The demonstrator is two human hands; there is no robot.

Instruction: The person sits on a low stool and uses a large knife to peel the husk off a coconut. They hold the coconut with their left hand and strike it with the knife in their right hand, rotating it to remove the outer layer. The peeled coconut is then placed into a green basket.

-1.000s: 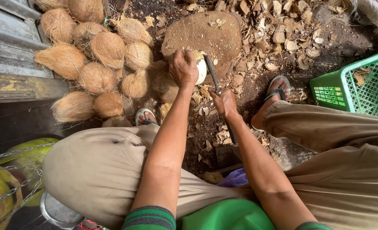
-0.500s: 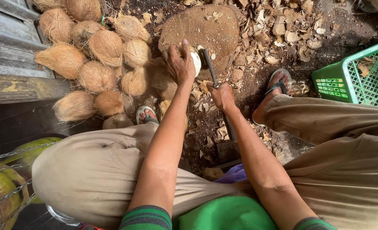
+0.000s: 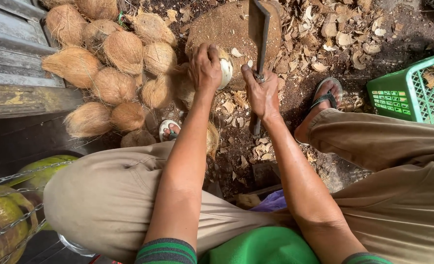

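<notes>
My left hand (image 3: 205, 67) grips a partly peeled coconut (image 3: 225, 72), its white side showing, pressed against a round wooden chopping block (image 3: 224, 27). My right hand (image 3: 262, 93) holds the handle of a long machete (image 3: 259, 34), its blade raised upright over the block, just right of the coconut. I sit with knees apart in beige trousers, a sandalled foot on each side.
A heap of brown husked coconuts (image 3: 114, 63) lies to the left of the block. Shell chips (image 3: 334, 34) litter the dark ground. A green plastic crate (image 3: 412, 90) stands at right. Green coconuts (image 3: 11, 210) behind wire mesh sit at lower left, under a wooden ledge (image 3: 16, 73).
My right hand has lifted the machete from low beside the coconut to upright over the block. The left hand keeps holding the coconut in place.
</notes>
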